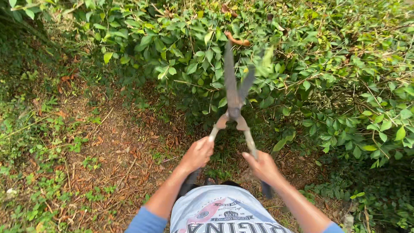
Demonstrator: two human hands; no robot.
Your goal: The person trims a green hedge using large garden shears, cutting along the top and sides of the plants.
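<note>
Looking straight down from head height. Hedge shears (233, 101) out in front, held in both hands, blades pointing away into the far hedge (302, 51). Blades blurred, parted a little into a narrow V, tips up among the green leaves. Pivot bolt right about mid-frame, just past the near edge of the bush.

Left hand (197, 154) clenched around the left handle, knuckles up, arm bare up to a blue sleeve (145, 222) at the bottom edge. Right hand (262, 166) wrapped around the right handle, with the dark grip end poking out below the fist toward the near side. Hands a bit apart, handles spread in a matching V.

Pale grey t-shirt (220, 213) with a printed design at the near bottom, dead centre. Hints of feet below the handles, too dark to say more.

Hedge filling the far and right side, glossy green leaves, some thin bare twigs on the right. One curled brown dry leaf (236, 40) sitting up near the blade tips. Ground (116, 146) on the left mostly bare dirt with brown dead leaves and twigs, patches of small weeds scattered further left and near.
</note>
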